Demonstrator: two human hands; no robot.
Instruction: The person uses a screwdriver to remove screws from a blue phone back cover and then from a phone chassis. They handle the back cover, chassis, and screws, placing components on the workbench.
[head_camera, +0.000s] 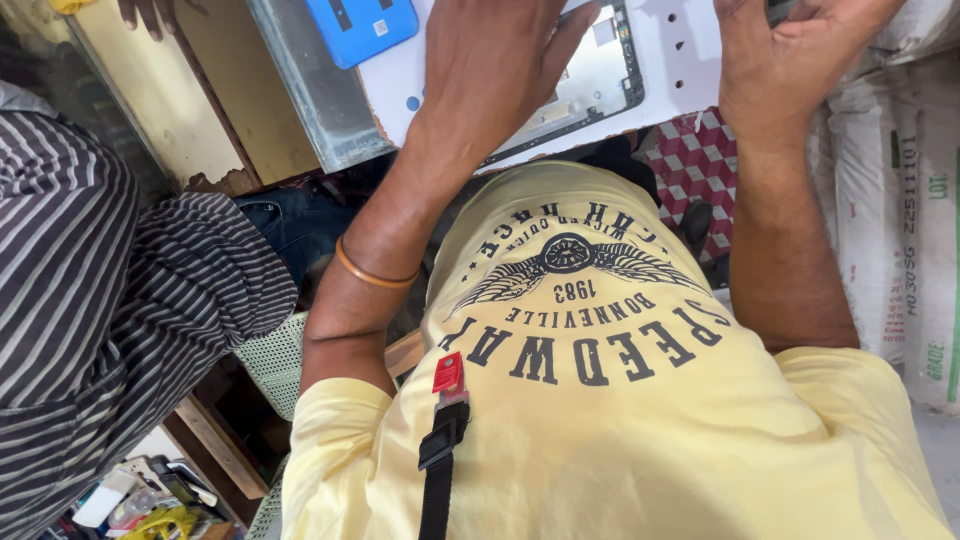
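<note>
Left hand (500, 60) lies flat and open on the opened tablet (600, 80); right hand (790, 50) spread beside it on the white counter (680, 50)

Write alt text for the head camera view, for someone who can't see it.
Looking down a yellow T-shirt, the person's left hand presses on an opened tablet frame on a white board, right hand beside it. A blue case lies left; a striped sleeve nearby.

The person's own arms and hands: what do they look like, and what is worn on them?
Both arms are bare below short pale yellow sleeves. The left wrist carries a thin orange-brown bangle. The left hand and right hand wear no gloves; no rings or watch are visible.
</note>
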